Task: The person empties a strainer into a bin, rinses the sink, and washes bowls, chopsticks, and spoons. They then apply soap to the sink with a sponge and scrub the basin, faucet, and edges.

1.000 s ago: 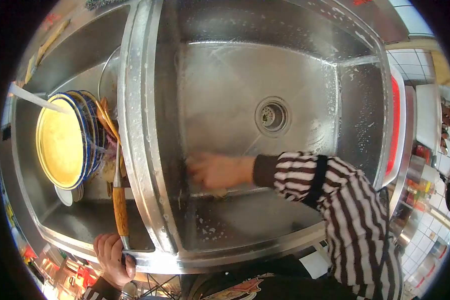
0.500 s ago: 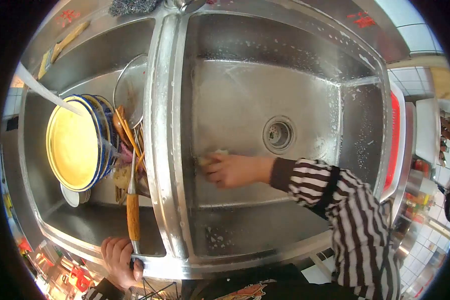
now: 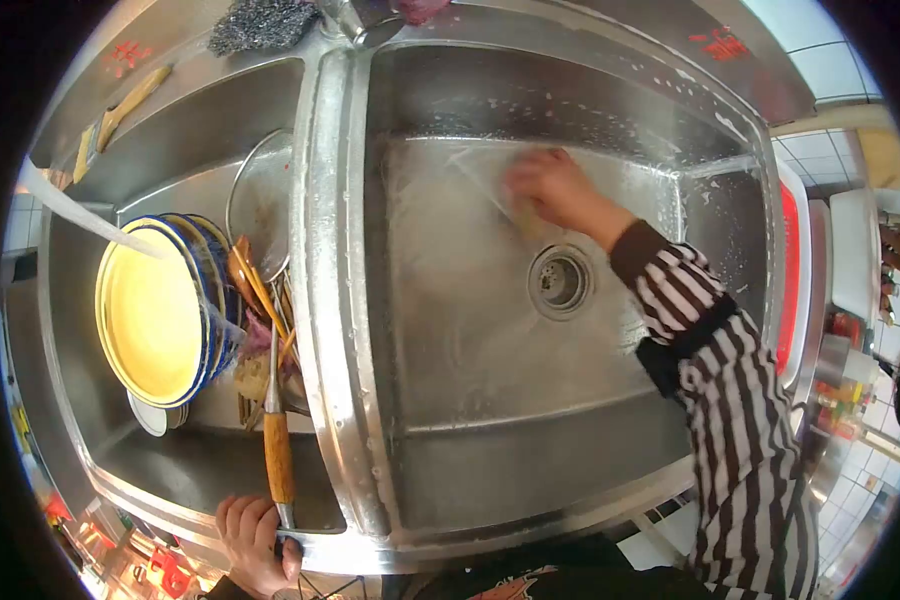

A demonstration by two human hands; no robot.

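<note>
My right hand (image 3: 555, 190) is over the floor of the right sink basin (image 3: 470, 350), above and left of the drain (image 3: 560, 281). Its fingers are curled and blurred around a yellowish thing, too smeared to identify. At the lower left, my left hand (image 3: 257, 543) wraps over the front edge of the sink, beside the end of a wooden-handled tool (image 3: 277, 455) that leans out of the left basin. In that basin, a stack of yellow plates with blue rims (image 3: 150, 315) stands under running water (image 3: 85, 215), next to chopsticks (image 3: 260, 285).
A steel divider (image 3: 325, 270) separates the basins. Steel wool (image 3: 260, 25) and a wooden-handled brush (image 3: 120, 115) lie along the back ledge. A faucet base (image 3: 345, 20) is at the top. Beyond the right edge are a red and white tray (image 3: 792, 270) and a white container (image 3: 854, 255).
My right hand has moved from the left side of the right basin up and right, toward its back wall. My left hand stays on the sink edge; the view has shifted slightly.
</note>
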